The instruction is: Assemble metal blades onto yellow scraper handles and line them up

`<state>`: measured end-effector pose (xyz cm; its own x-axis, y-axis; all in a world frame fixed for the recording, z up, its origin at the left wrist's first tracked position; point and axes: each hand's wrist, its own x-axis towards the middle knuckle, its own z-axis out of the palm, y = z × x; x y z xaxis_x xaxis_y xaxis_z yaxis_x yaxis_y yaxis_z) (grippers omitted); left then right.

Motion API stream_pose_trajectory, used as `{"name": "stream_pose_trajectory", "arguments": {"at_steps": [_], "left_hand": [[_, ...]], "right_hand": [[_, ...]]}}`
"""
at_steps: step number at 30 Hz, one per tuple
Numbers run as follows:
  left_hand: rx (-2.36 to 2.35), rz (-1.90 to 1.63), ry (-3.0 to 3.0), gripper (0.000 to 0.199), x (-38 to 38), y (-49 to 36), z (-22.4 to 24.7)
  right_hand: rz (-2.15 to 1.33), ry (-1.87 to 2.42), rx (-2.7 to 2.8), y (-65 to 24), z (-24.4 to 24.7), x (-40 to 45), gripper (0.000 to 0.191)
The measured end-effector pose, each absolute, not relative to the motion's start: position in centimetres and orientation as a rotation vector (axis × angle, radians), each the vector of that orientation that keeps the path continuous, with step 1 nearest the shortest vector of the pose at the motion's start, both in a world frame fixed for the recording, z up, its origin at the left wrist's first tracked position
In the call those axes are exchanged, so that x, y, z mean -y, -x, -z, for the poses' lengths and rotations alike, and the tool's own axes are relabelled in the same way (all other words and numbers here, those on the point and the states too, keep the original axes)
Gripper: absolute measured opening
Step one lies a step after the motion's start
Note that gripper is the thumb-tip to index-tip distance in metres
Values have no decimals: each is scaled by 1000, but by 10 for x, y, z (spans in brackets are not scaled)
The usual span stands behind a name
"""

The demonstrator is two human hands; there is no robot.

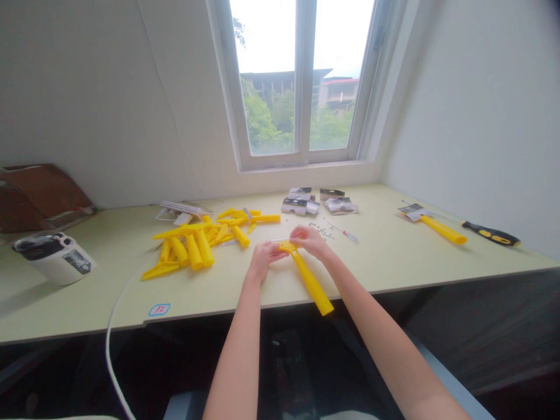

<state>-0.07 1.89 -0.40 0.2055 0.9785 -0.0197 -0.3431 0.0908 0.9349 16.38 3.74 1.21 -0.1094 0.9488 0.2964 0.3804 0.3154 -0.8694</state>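
Observation:
A yellow plastic scraper [312,283] is held between my two hands, its long handle sloping down to the right past the table's front edge. My left hand [265,258] grips the left side of its head, fingers closed. On the right side of the head, my right hand [308,240] pinches with thumb and fingertips. A thin pale edge shows along the top of the head; the fingers hide much of it. Just beyond my right hand lie small loose screws [321,231] and a small screwdriver [344,231] with a clear handle.
Yellow handles and head parts [192,249] lie piled to the left. Small printed packets [300,204] sit below the window. Rightward are another yellow-handled scraper [444,229] and a black-and-yellow screwdriver [492,233]. A white container [56,262] and white cable [110,344] are leftward.

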Motion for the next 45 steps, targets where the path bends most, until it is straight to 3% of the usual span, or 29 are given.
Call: {"name": "stream_pose_trajectory", "arguments": {"at_steps": [11, 16, 22, 29, 36, 45], "left_hand": [[-881, -1206, -998, 9, -23, 1, 8], [-878, -1228, -983, 7, -23, 2, 8], [-882, -1269, -944, 8, -22, 1, 7], [-764, -1292, -817, 15, -25, 2, 3], [-725, -1107, -916, 36, -18, -5, 1], [-746, -1178, -1001, 24, -26, -8, 9]], "right_hand": [[-839, 1208, 1593, -160, -11, -37, 8], [-1044, 1238, 1338, -160, -9, -32, 32], [-1519, 1144, 1266, -161, -6, -29, 16], [-1352, 1156, 1153, -148, -18, -31, 11], [-1164, 1121, 1071, -123, -16, -31, 18], [-1203, 1140, 1050, -109, -3, -27, 17]]}}
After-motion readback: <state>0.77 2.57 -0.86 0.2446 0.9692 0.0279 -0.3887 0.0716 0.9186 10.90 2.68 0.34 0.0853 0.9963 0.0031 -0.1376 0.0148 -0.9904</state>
